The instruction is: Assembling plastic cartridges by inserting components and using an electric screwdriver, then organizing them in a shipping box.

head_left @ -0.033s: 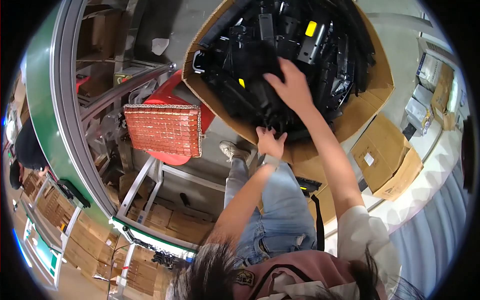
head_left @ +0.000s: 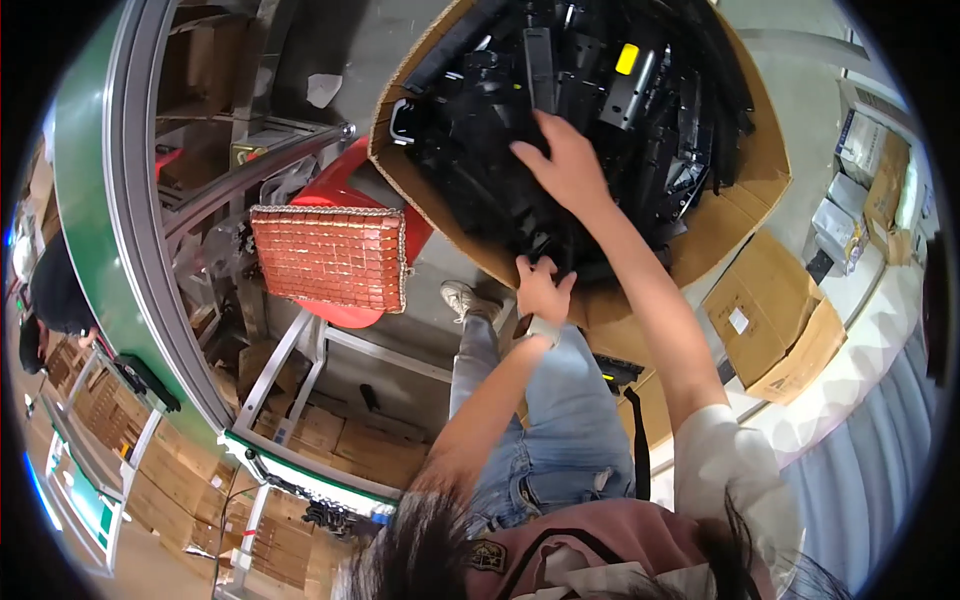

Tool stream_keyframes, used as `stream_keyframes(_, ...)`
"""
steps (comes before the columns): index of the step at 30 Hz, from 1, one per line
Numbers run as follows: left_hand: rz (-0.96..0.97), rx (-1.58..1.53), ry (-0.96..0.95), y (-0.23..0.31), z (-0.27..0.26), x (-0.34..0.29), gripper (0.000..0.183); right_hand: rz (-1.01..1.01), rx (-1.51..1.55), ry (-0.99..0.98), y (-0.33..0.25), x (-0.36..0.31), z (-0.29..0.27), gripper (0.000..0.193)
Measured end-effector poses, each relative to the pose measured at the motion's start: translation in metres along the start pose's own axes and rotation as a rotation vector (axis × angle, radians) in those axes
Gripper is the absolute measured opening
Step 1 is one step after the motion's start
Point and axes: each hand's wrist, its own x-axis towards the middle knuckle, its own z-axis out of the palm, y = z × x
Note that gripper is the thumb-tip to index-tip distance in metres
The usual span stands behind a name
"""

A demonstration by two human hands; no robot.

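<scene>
A large open cardboard box [head_left: 768,160] in front of me holds a jumble of black plastic and metal parts [head_left: 540,65], some with yellow patches. Over the near side of the heap lies a long dark black part [head_left: 512,190], its outline hard to separate from the others. My right hand [head_left: 572,172] grips it from the right, with thumb and forefinger showing and the other fingers hidden. At the box's near rim, my left hand [head_left: 543,290] has its fingers closed on the near end of this part.
Left of the box stands a red stool [head_left: 345,315] with a woven reddish cushion [head_left: 330,258]. A metal-framed green bench [head_left: 85,180] runs along the far left. Another cardboard box [head_left: 775,315] sits at the right. A person [head_left: 62,290] is at the left edge.
My right hand has shifted slightly left and up over the black part. My left hand stays by the near rim, and the whole view has moved a little.
</scene>
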Motion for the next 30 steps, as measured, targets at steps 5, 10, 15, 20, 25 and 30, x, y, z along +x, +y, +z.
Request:
stream_keyframes(5, -0.031, -0.119, -0.265, 0.015, -0.057, -0.009, 0.023, 0.189, -0.354, -0.459, 0.022, 0.025, 0.088, 0.043)
stream_keyframes(10, -0.021, -0.256, -0.242, 0.003, -0.110, -0.016, 0.022, 0.066, -0.385, -0.336, 0.019, 0.000, 0.113, 0.054)
stream_keyframes(15, -0.014, -0.335, -0.126, 0.024, -0.177, 0.024, 0.021, 0.009, -0.072, -0.183, 0.033, -0.032, 0.067, 0.058)
stream_keyframes(20, -0.084, -0.662, -0.013, 0.014, -0.159, 0.124, 0.028, 0.536, 0.750, -0.597, 0.034, -0.042, 0.020, 0.055)
stream_keyframes(25, -0.080, -0.595, 0.161, -0.027, -0.106, 0.175, 0.061, 0.090, 0.068, -0.329, 0.022, -0.031, 0.059, 0.062)
stream_keyframes(30, -0.322, -0.335, 0.085, -0.039, -0.053, 0.131, 0.061, 0.176, -0.113, -0.244, 0.028, -0.040, 0.057, 0.067)
